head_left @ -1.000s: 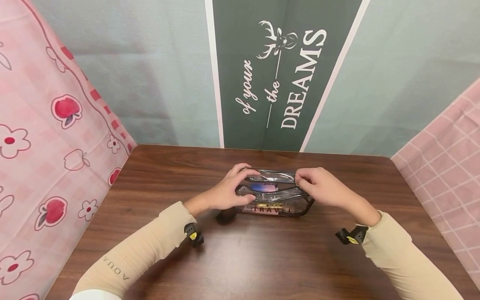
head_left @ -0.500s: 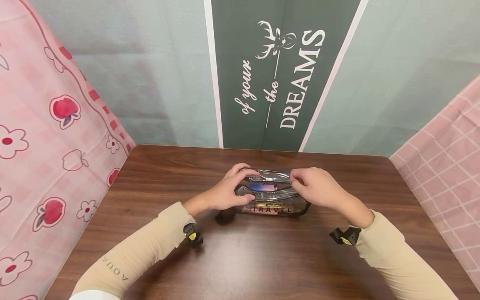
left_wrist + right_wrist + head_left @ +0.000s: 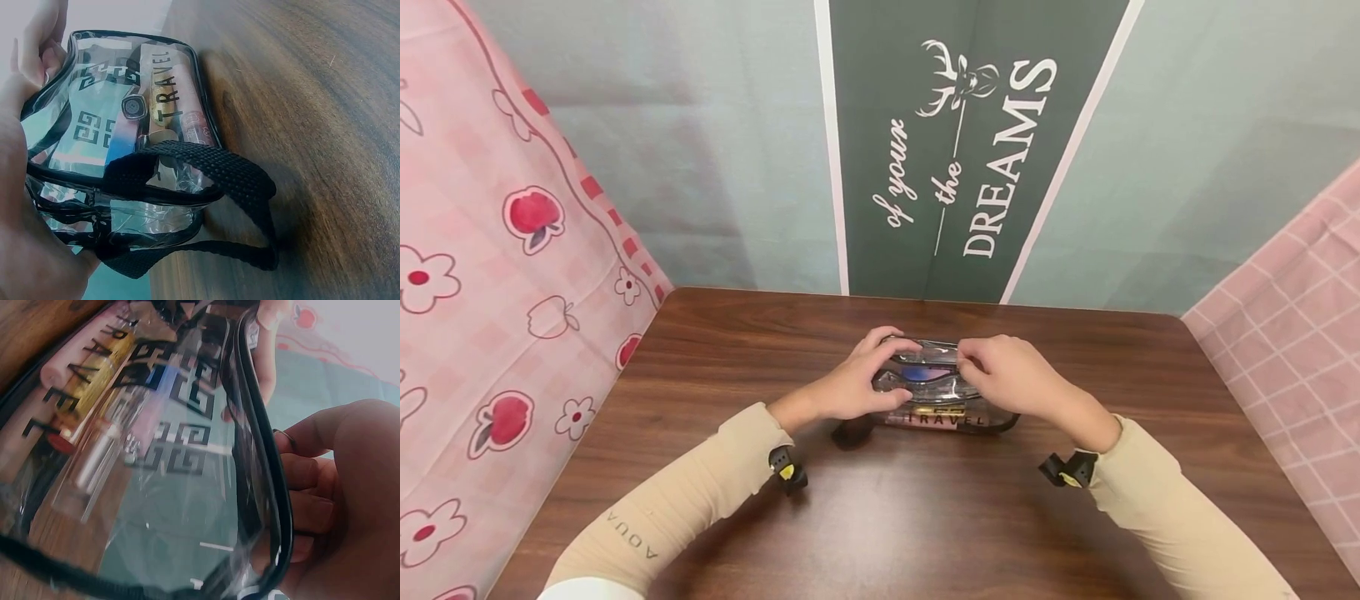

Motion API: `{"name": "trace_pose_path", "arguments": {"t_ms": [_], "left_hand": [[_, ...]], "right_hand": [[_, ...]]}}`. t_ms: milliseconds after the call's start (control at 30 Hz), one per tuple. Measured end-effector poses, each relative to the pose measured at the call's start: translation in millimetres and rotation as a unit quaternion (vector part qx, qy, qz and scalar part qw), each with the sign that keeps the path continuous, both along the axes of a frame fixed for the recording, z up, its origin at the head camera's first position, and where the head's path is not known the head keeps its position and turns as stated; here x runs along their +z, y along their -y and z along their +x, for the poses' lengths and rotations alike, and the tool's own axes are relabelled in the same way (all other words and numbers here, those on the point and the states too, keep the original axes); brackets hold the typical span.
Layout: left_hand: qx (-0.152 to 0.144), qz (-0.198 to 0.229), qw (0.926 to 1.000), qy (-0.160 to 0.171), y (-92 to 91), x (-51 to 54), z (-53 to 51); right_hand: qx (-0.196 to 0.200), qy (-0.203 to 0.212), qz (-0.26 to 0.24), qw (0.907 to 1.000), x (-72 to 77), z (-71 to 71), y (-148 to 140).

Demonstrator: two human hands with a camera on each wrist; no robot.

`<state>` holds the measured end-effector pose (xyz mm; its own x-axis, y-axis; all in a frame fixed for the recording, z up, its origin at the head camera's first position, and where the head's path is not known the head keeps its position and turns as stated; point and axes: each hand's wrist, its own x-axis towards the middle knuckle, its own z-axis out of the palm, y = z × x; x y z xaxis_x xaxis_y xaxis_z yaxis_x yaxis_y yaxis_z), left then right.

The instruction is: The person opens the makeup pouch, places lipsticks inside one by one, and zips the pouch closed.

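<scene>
A clear pouch (image 3: 992,417) with black edging, "TRAVEL" lettering and a zip along its top stands on the table. My left hand (image 3: 853,383) holds its left end, thumb on the near side and fingers over the far side. My right hand (image 3: 1018,379) pinches the zip at the top; a small metal zipper pull (image 3: 284,437) shows at the fingertips in the right wrist view. Inside lie a pink tube (image 3: 87,347), a gold tube (image 3: 94,384) and a blue-to-pink item (image 3: 156,394). Between the hands the top edges stand apart.
A black webbing strap (image 3: 234,175) loops from the pouch's left end. The brown wooden table (image 3: 880,517) extends on all sides, with a green and grey cloth (image 3: 737,167) behind and pink patterned cloths (image 3: 535,333) at the sides.
My right hand has slid left along the pouch's top, and the visible gap between the top edges is shorter. The left hand has stayed in place on the pouch.
</scene>
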<state>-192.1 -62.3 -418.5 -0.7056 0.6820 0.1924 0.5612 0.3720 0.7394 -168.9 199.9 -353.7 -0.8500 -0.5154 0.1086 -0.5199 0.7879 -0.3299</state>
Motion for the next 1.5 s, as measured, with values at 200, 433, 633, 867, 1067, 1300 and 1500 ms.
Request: {"name": "trace_pose_path", "arguments": {"t_ms": [200, 433, 633, 867, 1067, 1300, 1500], "left_hand": [[0.001, 0.008, 0.9999, -0.010, -1.7, -1.8, -0.2], [-0.004, 0.040, 0.9991, -0.016, -1.0, -3.1, -1.6], [-0.013, 0.048, 0.9987, -0.012, 0.3, -1.8, -3.0], [-0.013, 0.056, 0.9982, -0.014, 2.9, -1.9, -2.6], [-0.019, 0.047, 0.9986, -0.013, 0.9, -1.4, -2.5], [-0.020, 0.045, 0.9987, -0.014, -0.7, -1.7, -1.9], [-0.016, 0.046, 0.9987, -0.015, 0.7, -2.7, -2.6]], "right_hand": [[0.012, -0.002, -0.005, 0.9999, -3.1, -2.9, 11.2], [0.023, 0.002, -0.009, 0.9997, -3.8, -6.3, 22.2], [0.024, -0.002, -0.016, 0.9996, -4.7, -6.7, 27.1], [0.023, 0.009, -0.032, 0.9992, -5.6, -6.9, 33.0], [0.015, 0.006, -0.027, 0.9995, -7.3, -5.6, 30.8], [0.001, -0.007, -0.010, 0.9999, -5.9, -7.4, 21.4], [-0.025, -0.021, 0.011, 0.9994, -1.5, -8.9, 14.0]]}}
